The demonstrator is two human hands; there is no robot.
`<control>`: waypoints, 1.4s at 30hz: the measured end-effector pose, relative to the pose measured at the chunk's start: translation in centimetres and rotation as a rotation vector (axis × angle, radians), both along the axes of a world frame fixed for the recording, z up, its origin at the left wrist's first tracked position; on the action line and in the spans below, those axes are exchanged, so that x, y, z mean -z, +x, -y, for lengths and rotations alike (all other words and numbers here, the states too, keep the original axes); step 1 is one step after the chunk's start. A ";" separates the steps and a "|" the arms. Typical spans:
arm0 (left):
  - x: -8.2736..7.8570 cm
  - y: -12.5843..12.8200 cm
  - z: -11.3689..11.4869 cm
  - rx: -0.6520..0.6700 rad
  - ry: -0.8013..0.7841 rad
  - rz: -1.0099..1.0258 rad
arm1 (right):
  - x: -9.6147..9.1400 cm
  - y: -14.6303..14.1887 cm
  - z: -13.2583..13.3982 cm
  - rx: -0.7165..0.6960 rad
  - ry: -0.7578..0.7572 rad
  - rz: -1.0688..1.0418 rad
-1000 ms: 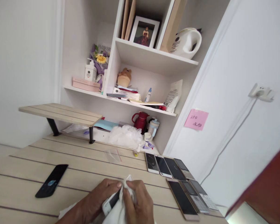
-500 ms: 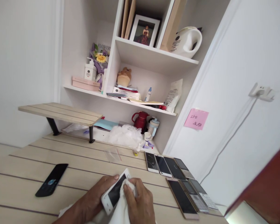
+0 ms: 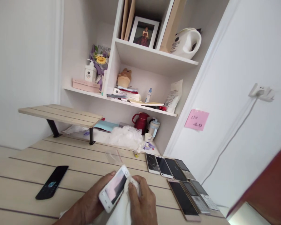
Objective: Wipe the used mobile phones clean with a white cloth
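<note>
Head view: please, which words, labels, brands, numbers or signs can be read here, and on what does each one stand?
"FLOWERS" on the white card behind the bouquet.
"250" on the pink sticky note; the handwriting beside it is too blurred to read.
"CH", perhaps, on the small white cup; the rest is unreadable.
Too small to read: the print on the white pump bottle and the white kettle.

6 o'clock: white cloth [image 3: 122, 207] runs off bottom edge | center-low: phone [image 3: 113, 189] partly hidden behind cloth | 4 o'clock: dark red panel [image 3: 264, 190] cut off by right edge
</note>
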State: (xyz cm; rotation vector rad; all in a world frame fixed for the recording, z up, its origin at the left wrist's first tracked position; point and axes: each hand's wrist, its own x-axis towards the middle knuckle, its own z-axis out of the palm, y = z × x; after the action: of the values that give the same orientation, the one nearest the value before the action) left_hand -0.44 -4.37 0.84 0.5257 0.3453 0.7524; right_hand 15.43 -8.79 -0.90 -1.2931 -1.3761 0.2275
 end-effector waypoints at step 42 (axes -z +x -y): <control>-0.2 -0.1 0.6 0.013 0.383 -0.300 | 0.7 0.5 0.0 0.057 0.083 0.204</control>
State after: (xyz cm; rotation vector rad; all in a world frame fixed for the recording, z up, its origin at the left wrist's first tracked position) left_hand -0.51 -4.94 1.06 1.0068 0.4783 0.7312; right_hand 15.91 -8.83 -1.60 -1.3119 -1.5022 -0.0011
